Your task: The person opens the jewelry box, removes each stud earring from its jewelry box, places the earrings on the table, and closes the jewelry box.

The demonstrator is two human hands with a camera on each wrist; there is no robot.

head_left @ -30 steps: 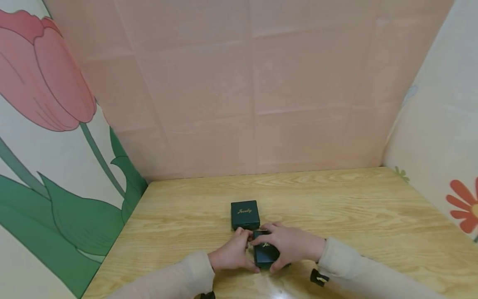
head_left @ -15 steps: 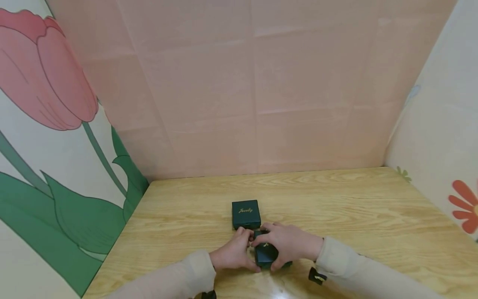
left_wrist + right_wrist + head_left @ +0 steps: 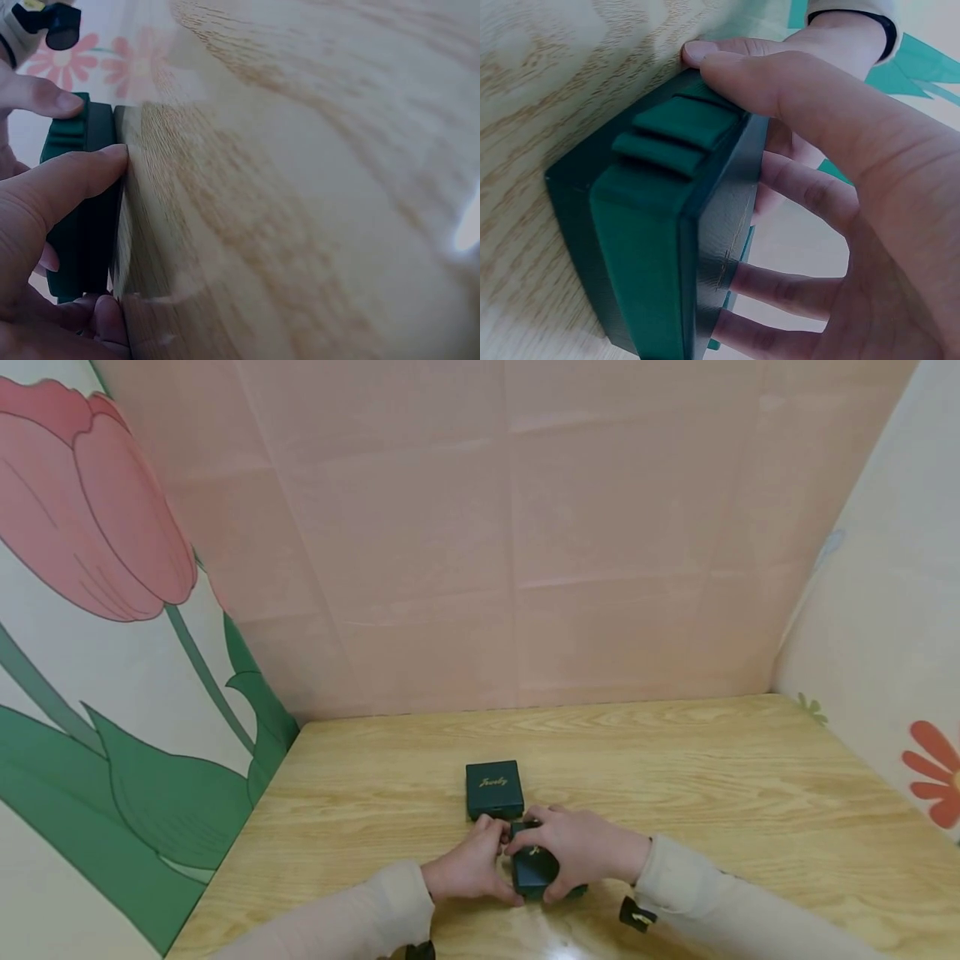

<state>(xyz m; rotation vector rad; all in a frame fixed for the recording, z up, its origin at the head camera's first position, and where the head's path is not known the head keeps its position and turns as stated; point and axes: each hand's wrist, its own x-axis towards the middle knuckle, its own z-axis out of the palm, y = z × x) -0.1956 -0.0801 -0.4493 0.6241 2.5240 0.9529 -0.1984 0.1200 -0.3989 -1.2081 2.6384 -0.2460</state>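
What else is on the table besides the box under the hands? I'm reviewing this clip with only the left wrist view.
Observer: The head view shows a second dark green box just beyond the left hand.
Operator: Does anything mark the top of the handled box?
Observer: Yes, gold lettering, partly covered by the right hand.
Operator: Where do that hand's fingers land?
Observer: In the right wrist view, its fingertips touch the lettered top.
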